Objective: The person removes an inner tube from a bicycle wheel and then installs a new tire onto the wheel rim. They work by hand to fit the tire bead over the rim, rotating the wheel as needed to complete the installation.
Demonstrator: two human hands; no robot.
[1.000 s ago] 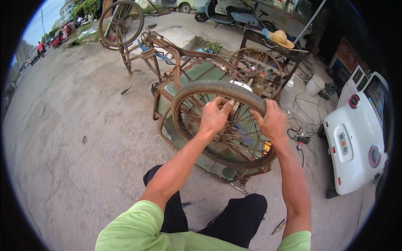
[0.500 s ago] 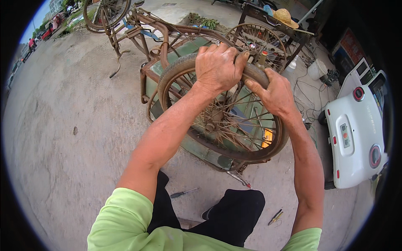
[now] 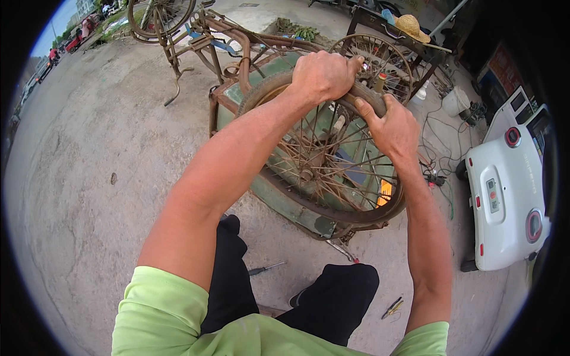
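A spoked wheel with a worn, dirty tyre [image 3: 369, 97] leans over the green metal bed [image 3: 273, 194] of a rusty cycle frame. My left hand [image 3: 325, 76] is closed over the top of the tyre, its back toward me. Just to the right, my right hand [image 3: 393, 129] grips the same tyre, thumb on the near side and fingers hidden behind it. A short stretch of tyre shows between the two hands. Rusty spokes run to the hub [image 3: 306, 175]. My left forearm covers the wheel's upper left part.
On the ground lie a screwdriver [image 3: 267, 269], pliers [image 3: 392, 308] and a metal tool with a red tip [image 3: 343, 251]. A white vehicle [image 3: 504, 202] stands at the right. Beyond are another wheel [image 3: 408, 66], a bucket [image 3: 455, 101], cables and a straw hat [image 3: 411, 27].
My left hand has moved up and to the right on the tyre, its wrist rolling forward. My right hand keeps its grip. The whole view has shifted slightly.
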